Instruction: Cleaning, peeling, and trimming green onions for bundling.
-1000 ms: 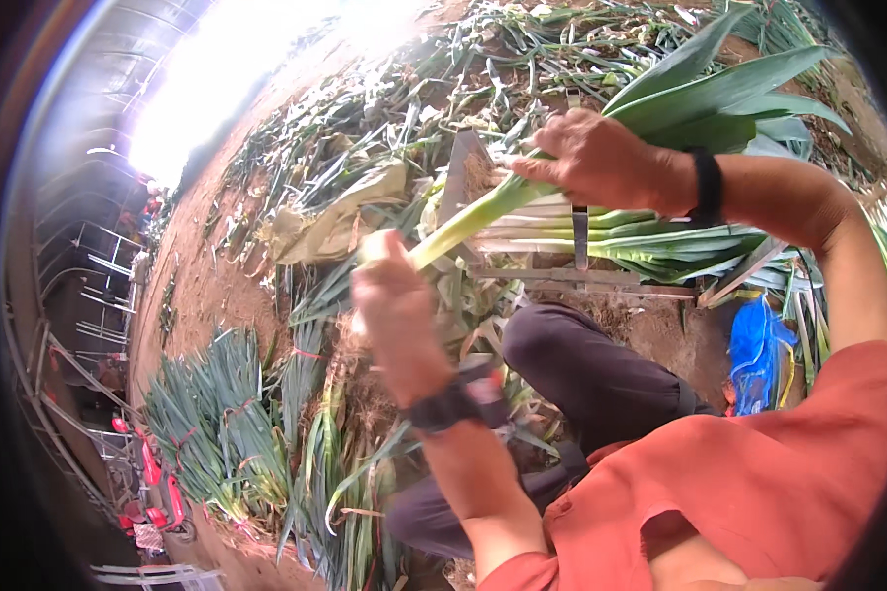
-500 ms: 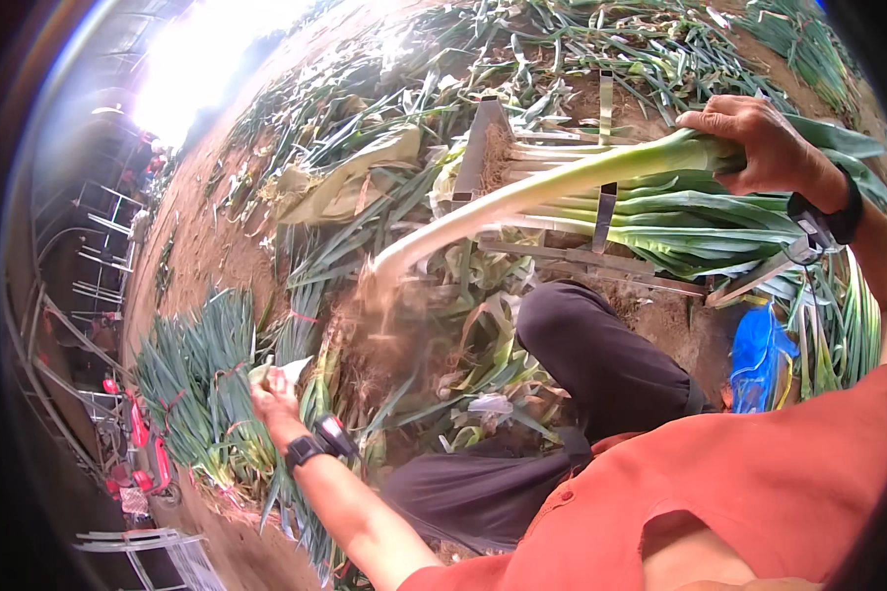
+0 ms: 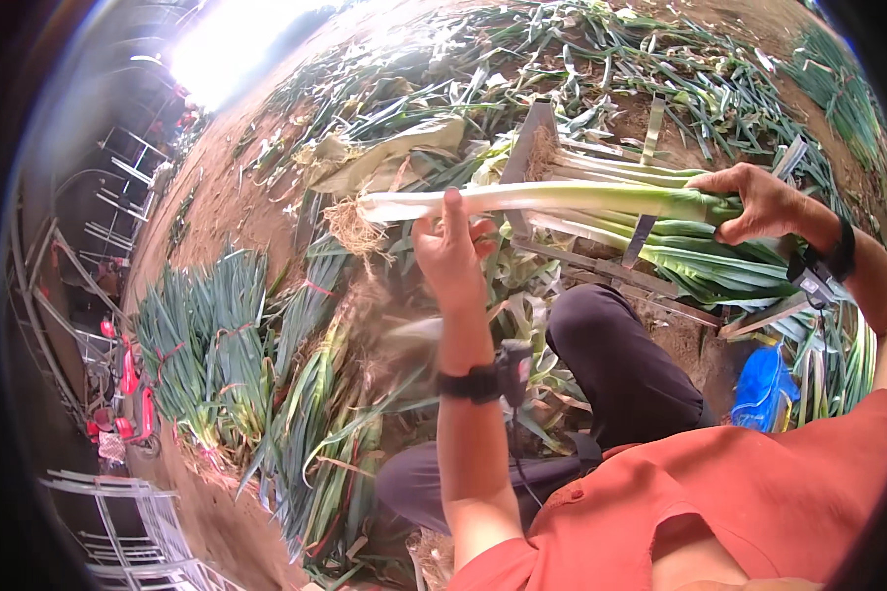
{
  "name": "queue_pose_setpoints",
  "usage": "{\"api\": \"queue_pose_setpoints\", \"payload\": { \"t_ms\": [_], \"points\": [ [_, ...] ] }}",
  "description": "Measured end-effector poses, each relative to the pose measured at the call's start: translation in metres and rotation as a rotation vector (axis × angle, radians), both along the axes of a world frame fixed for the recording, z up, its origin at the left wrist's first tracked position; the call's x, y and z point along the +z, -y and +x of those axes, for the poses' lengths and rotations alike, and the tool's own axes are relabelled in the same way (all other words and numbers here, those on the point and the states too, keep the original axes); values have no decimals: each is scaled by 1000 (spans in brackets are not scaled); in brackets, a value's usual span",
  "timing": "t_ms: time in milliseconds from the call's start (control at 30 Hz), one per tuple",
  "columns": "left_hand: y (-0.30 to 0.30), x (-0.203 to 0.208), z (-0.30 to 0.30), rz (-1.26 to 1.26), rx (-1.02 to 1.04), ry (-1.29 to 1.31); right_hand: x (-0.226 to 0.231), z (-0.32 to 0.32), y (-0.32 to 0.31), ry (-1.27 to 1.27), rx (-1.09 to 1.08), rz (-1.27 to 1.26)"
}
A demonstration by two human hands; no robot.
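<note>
White tubular metal racks point(image 3: 143, 527): I see them well to the left of the low brown-wood and grey-metal frame point(image 3: 525, 158).
Red-tied bundles of blue-green leafy stalks point(image 3: 212, 345): left of the frame, closer to it than the racks.
Left hand point(image 3: 455, 261): just left of the frame, one digit across the white shank of a long white-and-green leek point(image 3: 601, 200), the others curled; from here I cannot tell whether it grips.
Leek: raised across the frame, its pale roots poking out past the frame's left end.
Side-by-side green-leaved white stalks point(image 3: 705, 261): lying in the frame.
Right hand point(image 3: 754, 205): over the frame's right part, clamped on the leek's green end.
Crumpled blue plastic bag point(image 3: 761, 387): near the frame's right end, on the wearer's side.
</note>
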State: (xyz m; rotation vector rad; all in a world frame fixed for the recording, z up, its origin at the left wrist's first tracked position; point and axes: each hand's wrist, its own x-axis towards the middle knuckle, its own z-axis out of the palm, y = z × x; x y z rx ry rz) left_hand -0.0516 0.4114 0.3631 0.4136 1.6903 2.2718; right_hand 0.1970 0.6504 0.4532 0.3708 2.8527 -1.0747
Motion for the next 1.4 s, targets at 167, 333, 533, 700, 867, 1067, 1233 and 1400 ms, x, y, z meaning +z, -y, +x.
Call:
{"api": "queue_pose_setpoints", "payload": {
  "t_ms": [167,333,533,700,867,1067,1233,1400],
  "points": [
    [6,-10,-7,73,0,74,-7,5,6,3,5,22],
    [29,-10,-20,129,-136,243,-8,4,4,-37,31,93],
    [25,-19,-25,-93,-16,207,-4,6,5,-85,3,326],
    [78,-116,-113,-503,303,-422,9,15,-5,-65,-3,254],
    [181,-118,-156,-954,447,-323,6,16,-5,-22,-68,70],
    [87,-11,-36,-304,-56,-210,19,16,-3,112,-62,1],
    [77,3,-39,-211,10,-101,8,11,7,21,46,56],
    [72,-3,-41,-308,-45,-105,6,17,9,-59,74,286]
  ]
}}
